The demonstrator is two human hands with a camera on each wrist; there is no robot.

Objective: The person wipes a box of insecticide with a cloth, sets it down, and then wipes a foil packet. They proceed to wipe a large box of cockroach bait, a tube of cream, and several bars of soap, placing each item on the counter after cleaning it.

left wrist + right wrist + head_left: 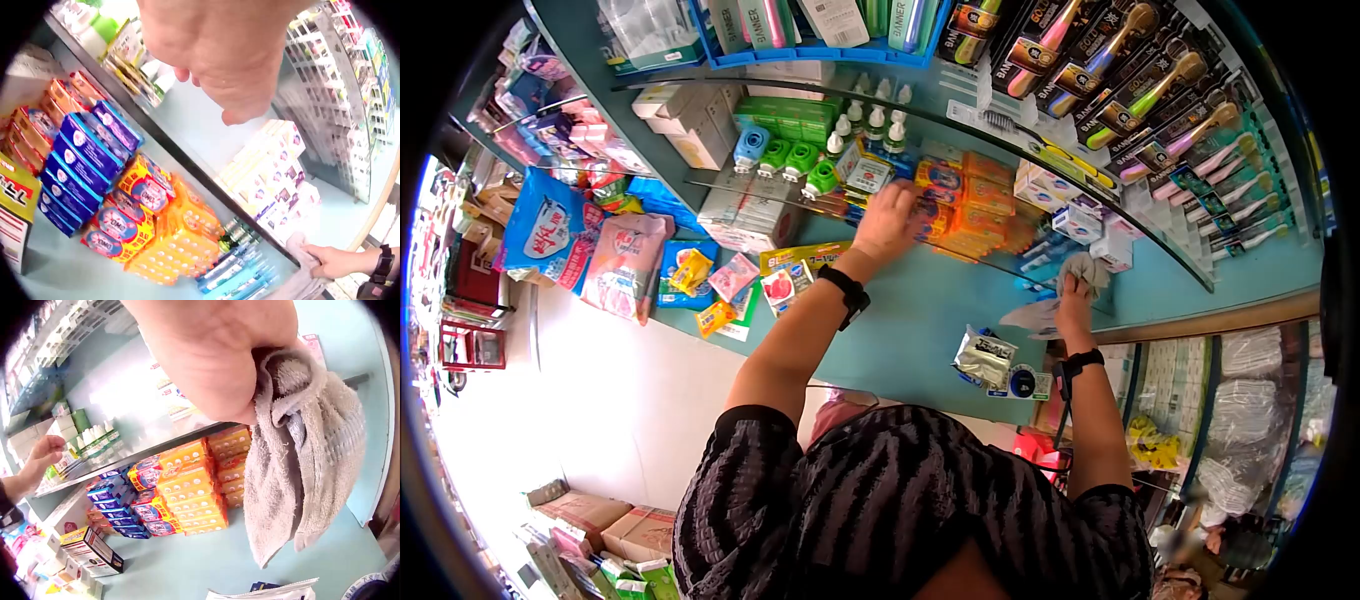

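My right hand (1075, 300) grips a grey cloth (1086, 268) at the right end of the glass shelf. In the right wrist view the cloth (306, 456) hangs in folds from that hand (219, 362). My left hand (887, 222) is over the shelf, beside small boxes (868, 176) and white-capped bottles (895, 136). Its fingers look loosely bent in the right wrist view, near a small box (67, 461); contact cannot be told. Below the glass stand orange packs (181, 231), blue packs (81, 156) and red-yellow packs (119, 219).
The glass shelf's front edge (187, 164) runs between the upper goods and the stacked packs. Toothbrush packs (1140, 100) line the upper right. Bags (625, 260) lie at the left. A silver packet (985, 358) and a round blue item (1022, 380) rest near the counter's front.
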